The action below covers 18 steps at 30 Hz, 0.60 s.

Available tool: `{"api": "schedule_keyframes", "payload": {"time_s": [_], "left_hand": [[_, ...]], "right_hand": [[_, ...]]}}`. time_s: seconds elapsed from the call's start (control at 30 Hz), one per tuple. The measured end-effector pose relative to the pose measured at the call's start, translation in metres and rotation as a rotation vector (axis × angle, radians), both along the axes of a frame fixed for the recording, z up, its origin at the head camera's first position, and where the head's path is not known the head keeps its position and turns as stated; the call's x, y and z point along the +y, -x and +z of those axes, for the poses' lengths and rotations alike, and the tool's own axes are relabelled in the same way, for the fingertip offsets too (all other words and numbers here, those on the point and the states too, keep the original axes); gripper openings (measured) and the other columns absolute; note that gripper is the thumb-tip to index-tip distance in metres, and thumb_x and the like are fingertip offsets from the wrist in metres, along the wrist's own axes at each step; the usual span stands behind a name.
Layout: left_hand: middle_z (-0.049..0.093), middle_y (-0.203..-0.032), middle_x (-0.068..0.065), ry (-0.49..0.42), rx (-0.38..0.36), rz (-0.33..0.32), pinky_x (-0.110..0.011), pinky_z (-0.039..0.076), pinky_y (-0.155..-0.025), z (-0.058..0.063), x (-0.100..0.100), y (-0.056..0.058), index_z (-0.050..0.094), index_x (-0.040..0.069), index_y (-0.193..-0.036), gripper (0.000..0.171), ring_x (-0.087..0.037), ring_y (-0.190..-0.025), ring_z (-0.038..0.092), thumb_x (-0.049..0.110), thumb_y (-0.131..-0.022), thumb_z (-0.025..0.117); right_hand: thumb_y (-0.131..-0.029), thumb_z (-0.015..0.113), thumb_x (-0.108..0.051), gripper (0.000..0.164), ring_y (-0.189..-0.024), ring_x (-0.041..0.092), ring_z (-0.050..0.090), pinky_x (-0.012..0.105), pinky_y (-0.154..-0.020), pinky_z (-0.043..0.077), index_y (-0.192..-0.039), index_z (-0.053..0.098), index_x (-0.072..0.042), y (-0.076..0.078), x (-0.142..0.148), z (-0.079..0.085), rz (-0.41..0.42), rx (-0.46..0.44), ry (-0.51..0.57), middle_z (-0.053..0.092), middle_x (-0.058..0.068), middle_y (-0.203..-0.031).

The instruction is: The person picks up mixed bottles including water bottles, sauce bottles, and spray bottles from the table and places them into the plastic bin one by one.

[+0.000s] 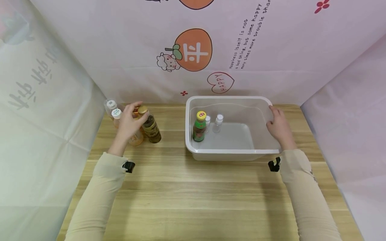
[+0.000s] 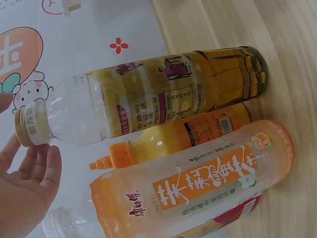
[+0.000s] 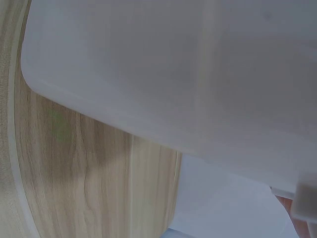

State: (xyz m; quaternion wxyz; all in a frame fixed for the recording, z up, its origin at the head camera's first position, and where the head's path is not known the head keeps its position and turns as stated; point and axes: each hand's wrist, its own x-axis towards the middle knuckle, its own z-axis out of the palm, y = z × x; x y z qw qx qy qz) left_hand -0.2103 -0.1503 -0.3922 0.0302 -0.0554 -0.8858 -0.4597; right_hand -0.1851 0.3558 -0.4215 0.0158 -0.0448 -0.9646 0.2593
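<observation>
My left hand (image 1: 129, 124) has its thumb and fingertips at opposite sides of a gold cap, pinching the top of an upright clear drink bottle (image 1: 152, 132) of amber drink. Close beside that bottle stand a small bottle with an orange nozzle (image 2: 178, 136) and a large orange-labelled drink bottle (image 2: 198, 186). At the other side, my right hand (image 1: 281, 129) grips the right rim of a white plastic tub (image 1: 229, 151), thumb over the inner side. The right wrist view shows mostly the tub's outer wall (image 3: 148, 74); the hand itself is hidden there.
Inside the tub, a green-labelled bottle with a yellow cap (image 1: 199, 129) stands at the left, near two small clear white-capped bottles (image 1: 217, 124). Another white-capped bottle (image 1: 111, 104) is by the left wall. Printed cloth walls (image 1: 256, 80) bound the wooden table (image 1: 169, 194).
</observation>
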Motion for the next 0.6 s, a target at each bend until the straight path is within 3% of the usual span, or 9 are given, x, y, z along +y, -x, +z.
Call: {"api": "schedule_keyframes", "payload": {"time_s": [0.6], "left_hand": [[0.049, -0.133, -0.019, -0.004, 0.011, 0.043, -0.048, 0.042, -0.104, -0.0092, -0.0037, -0.0008, 0.047, 0.004, -0.136, 0.050, -0.034, -0.120, 0.048, 0.021, -0.092, 0.064]], "right_hand": [[-0.087, 0.043, 0.003, 0.068, -0.126, 0.058, 0.034, 0.068, -0.103, 0.031, -0.150, 0.017, 0.003, 0.0009, -0.0020, 0.0006, -0.002, -0.022, 0.008, 0.024, 0.038, -0.146]]}}
